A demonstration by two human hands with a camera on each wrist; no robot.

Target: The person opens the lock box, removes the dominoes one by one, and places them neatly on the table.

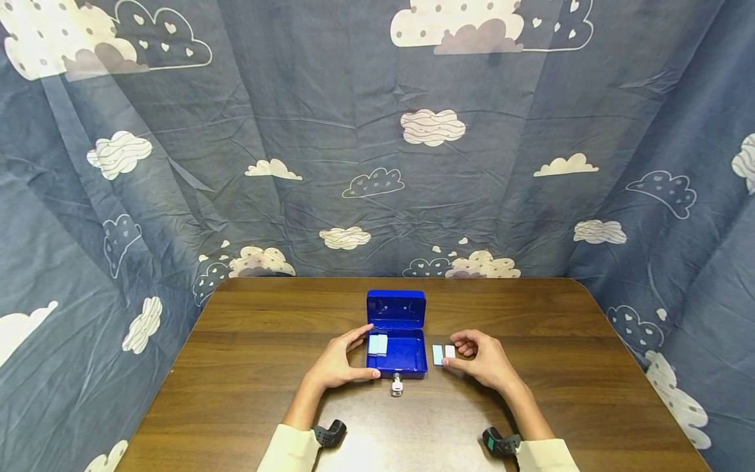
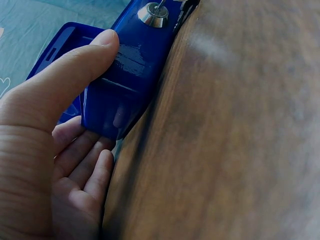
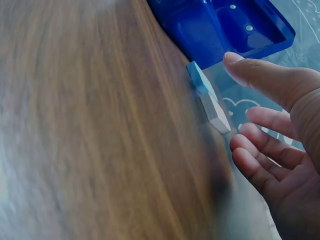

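Observation:
A blue cash box (image 1: 407, 354) stands on the table with its lid raised at the back. My left hand (image 1: 335, 362) holds its left side, with the thumb (image 2: 102, 47) against the front wall and the other fingers by the side and back. Light blue flat blocks (image 1: 378, 345) lie inside at the left. To the right of the box, a light blue flat block (image 1: 437, 354) and a white one (image 1: 450, 352) with finely layered edges (image 3: 215, 114) lie side by side. My right hand (image 1: 488, 362) is right beside the white block, thumb and fingers spread apart, holding nothing.
Keys (image 1: 397, 387) hang from the lock (image 2: 154, 15) on the box's front. The brown wooden table (image 1: 248, 393) ends at a blue cloud-patterned curtain (image 1: 330, 151) behind and at both sides. Black bands with cameras (image 1: 331, 434) sit on both wrists.

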